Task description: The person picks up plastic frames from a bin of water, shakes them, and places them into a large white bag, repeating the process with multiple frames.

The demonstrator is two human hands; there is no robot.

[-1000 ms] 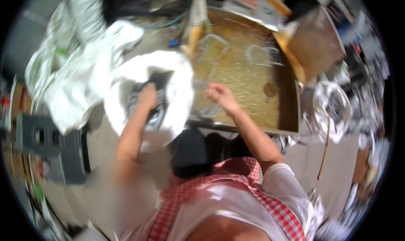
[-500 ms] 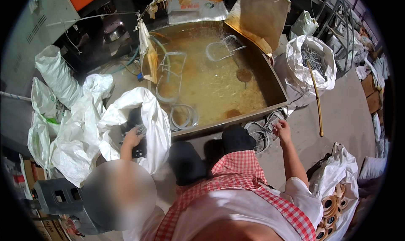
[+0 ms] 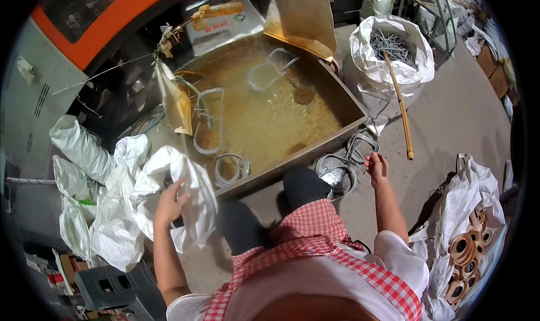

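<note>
My left hand (image 3: 171, 202) is open, its fingers apart, just over the mouth of a crumpled white woven sack (image 3: 198, 200). Whether it touches the sack's edge I cannot tell. With bent fingers, my right hand (image 3: 377, 167) seems to pinch the end of a grey plastic loop (image 3: 363, 140) beside the tub's near right corner. More grey loops (image 3: 336, 177) lie on the floor next to my right knee. In front of me is a metal tub (image 3: 349, 131) of murky yellow-brown water. Clear curved pieces lie in it, among them a coiled one (image 3: 232, 169) near the front edge.
An upright white sack (image 3: 365, 85) full of grey strips stands right of the tub, a yellow stick (image 3: 401, 110) leaning on it. At lower right a sack holds several tan rings (image 3: 462, 248). White sacks (image 3: 121, 220) and a dark plastic stool (image 3: 115, 284) are at left.
My left hand has come up out of the sack's mouth and shows bare. My right hand has drawn slightly away from the tub, the grey loop shifting with it. The view has turned.
</note>
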